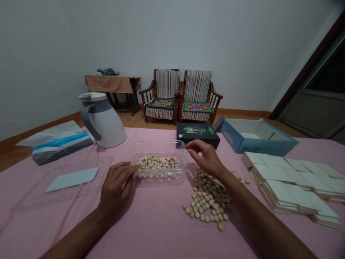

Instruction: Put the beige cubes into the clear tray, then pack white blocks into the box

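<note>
While flat left hand (116,182) touches tray (157,144), right hand (207,157) pinches.

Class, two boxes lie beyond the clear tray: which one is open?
The blue box, to the right of the closed black box; its white inside shows.

We cannot tell whether the right hand (207,158) pinches anything: its fingertips (190,146) meet at the far corner of the clear tray (159,142), too small to read. Under its wrist, part of the pile of beige pieces (207,201) is hidden. Beyond those fingers the print on the black box (198,132) is illegible, and both forearms run off the bottom edge
</note>
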Action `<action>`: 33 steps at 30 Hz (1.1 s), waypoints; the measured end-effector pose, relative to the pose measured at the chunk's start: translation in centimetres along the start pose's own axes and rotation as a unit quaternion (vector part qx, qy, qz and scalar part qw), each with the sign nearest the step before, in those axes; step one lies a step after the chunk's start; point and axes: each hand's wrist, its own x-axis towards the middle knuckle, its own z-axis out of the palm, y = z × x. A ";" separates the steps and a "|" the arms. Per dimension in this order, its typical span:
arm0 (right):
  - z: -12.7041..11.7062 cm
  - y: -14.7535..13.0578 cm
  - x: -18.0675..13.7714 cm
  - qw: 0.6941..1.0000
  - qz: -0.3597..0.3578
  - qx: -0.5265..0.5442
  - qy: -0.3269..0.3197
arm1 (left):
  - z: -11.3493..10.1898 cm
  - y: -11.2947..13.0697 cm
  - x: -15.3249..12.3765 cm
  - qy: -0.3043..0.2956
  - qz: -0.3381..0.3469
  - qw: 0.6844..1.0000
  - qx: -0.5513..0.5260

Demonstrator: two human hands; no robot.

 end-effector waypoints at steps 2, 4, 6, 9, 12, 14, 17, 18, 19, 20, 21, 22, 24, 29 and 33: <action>-0.4 0.6 0.0 0.997 0.025 -0.068 -0.018 | 0.0 0.0 0.0 0.001 0.004 1.000 0.000; -0.8 1.2 -0.1 0.983 0.053 -0.159 -0.075 | -0.1 0.0 0.0 0.002 0.005 1.000 0.000; -1.0 1.7 -0.4 0.952 0.091 -0.246 -0.157 | -0.1 0.0 0.0 0.001 0.007 1.000 -0.001; -1.1 2.2 -0.7 0.899 0.138 -0.323 -0.262 | -0.1 0.1 -0.1 0.001 0.007 1.000 -0.001; -1.0 2.4 -0.9 0.872 0.142 -0.363 -0.296 | -0.1 0.1 0.0 0.003 0.005 1.000 -0.001; -0.9 2.5 -0.9 0.866 0.133 -0.376 -0.301 | -0.1 0.2 0.0 0.005 0.004 1.000 0.000; -0.8 2.5 -0.8 0.864 0.123 -0.380 -0.307 | -0.1 0.2 0.1 0.008 0.002 1.000 0.000; -0.8 2.5 -0.8 0.864 0.122 -0.379 -0.307 | 0.0 0.2 0.1 0.008 0.001 1.000 -0.001; -0.7 2.5 -0.8 0.865 0.121 -0.378 -0.305 | 0.0 0.1 0.1 0.007 0.001 1.000 -0.002; -0.7 2.6 -0.9 0.867 0.120 -0.378 -0.302 | 0.0 0.1 0.1 0.006 -0.001 1.000 -0.004; -0.6 2.6 -0.9 0.869 0.118 -0.379 -0.297 | 0.0 0.0 0.0 0.007 -0.002 1.000 -0.006; -0.5 2.7 -1.0 0.870 0.114 -0.379 -0.292 | 0.0 -0.1 0.0 0.005 -0.003 1.000 -0.007; -0.3 3.0 -1.0 0.875 0.105 -0.381 -0.279 | 0.0 -0.1 0.0 0.002 -0.005 1.000 -0.007; -0.7 3.3 -0.5 0.936 0.100 -0.297 -0.161 | -0.1 0.2 0.2 0.002 0.001 1.000 -0.001; -1.0 1.4 0.1 0.994 0.033 -0.105 -0.027 | 0.0 0.2 0.2 0.001 0.008 1.000 -0.001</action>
